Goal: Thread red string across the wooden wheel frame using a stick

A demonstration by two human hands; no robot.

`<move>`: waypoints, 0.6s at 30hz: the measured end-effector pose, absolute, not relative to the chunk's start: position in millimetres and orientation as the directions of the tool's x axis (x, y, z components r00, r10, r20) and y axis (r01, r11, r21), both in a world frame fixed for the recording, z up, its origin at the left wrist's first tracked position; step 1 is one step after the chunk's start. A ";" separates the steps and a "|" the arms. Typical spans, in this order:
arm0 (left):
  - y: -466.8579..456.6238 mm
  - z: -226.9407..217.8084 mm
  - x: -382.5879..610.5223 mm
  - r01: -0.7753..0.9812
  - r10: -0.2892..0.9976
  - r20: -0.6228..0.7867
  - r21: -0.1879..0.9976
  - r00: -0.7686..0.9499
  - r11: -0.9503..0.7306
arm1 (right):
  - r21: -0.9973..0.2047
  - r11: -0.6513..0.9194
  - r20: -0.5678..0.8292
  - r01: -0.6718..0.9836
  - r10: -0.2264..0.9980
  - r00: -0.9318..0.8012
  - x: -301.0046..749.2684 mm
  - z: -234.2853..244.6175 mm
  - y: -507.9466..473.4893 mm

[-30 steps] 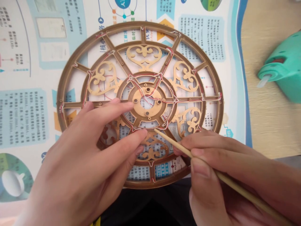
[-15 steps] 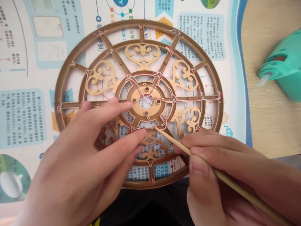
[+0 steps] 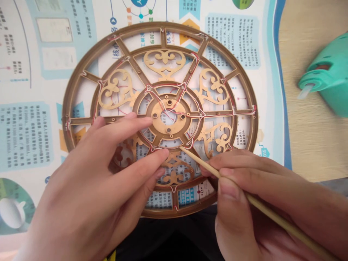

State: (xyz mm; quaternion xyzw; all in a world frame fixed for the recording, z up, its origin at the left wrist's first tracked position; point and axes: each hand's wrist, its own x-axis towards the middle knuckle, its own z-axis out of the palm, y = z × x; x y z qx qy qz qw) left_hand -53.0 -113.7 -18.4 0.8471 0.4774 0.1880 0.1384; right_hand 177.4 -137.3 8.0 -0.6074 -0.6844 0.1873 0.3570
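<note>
While my right hand (image 3: 244, 195) pinches a thin bamboo stick (image 3: 274, 219) between thumb and fingers, its tip reaches the inner ring at 6 o'clock on the round openwork frame (image 3: 163, 26). My left hand (image 3: 81, 188) lies spread over the frame's lower left, from 7 to 9 o'clock, with the fingertips (image 3: 146, 121) near the hub. Red and white threads (image 3: 163, 103) run along the spokes. Beneath lies a printed paper chart (image 3: 32, 137). At 3 o'clock, on a wooden tabletop (image 3: 312, 145), sits a blurred teal object (image 3: 326, 72), perhaps a tape dispenser.
</note>
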 end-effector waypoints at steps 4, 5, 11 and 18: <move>-113.1 -19.1 -52.4 0.756 0.864 0.174 0.423 0.473 -0.499 | -0.648 0.196 0.262 0.736 0.965 -0.026 178.1 5.6 -139.0; -113.0 -19.3 -52.1 0.756 0.864 0.176 0.424 0.471 -0.498 | -0.648 0.196 0.260 0.736 0.965 -0.027 178.0 4.8 -139.0; -114.5 -19.6 -52.4 0.763 0.867 0.168 0.417 0.469 -0.493 | -0.645 0.215 0.246 0.734 0.967 -0.066 176.5 5.1 -133.9; -114.7 -19.3 -52.4 0.759 0.864 0.172 0.417 0.474 -0.500 | -0.648 0.171 0.271 0.742 0.963 0.014 171.6 8.5 -139.5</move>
